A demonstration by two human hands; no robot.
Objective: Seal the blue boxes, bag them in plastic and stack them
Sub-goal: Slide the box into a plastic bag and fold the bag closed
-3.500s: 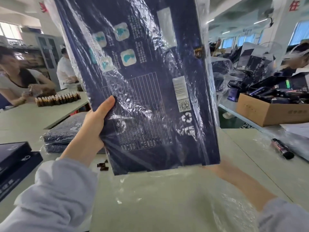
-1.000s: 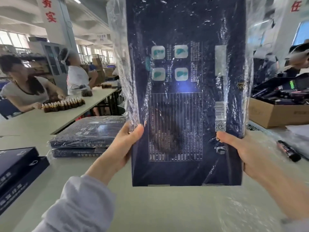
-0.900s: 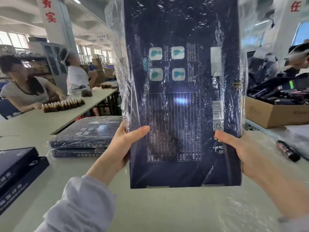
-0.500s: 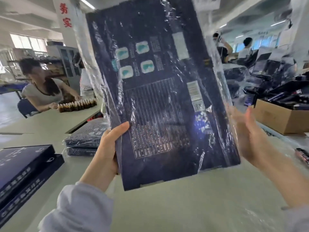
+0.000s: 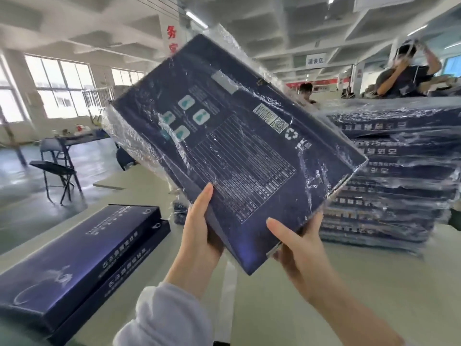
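Blue box [image 5: 239, 151]: held up over the table [image 5: 324, 283], tilted, with its printed back to the camera. It is sleeved in crinkled clear plastic [image 5: 124, 136], and the loose end trails off the upper-left edge.
Left hand [image 5: 199, 236]: grips the box's lower-left edge, thumb flat on the printed face, fingers hidden behind.
Right hand [image 5: 299, 248]: clasps the bottom corner, thumb on the face, fingers tucked behind.
Stack [image 5: 389, 186]: a tall pile of bagged boxes stands on the table at right, just behind the raised one.
Unbagged boxes [image 5: 82, 255]: two lie one on the other at left, with no plastic on them.
Step in hand: bagging looks finished for this box, which appears bound for the pile.
Next move: likely calls for levelling the box and setting it square on top with the loose plastic tucked flat. The slick film could let it slide.
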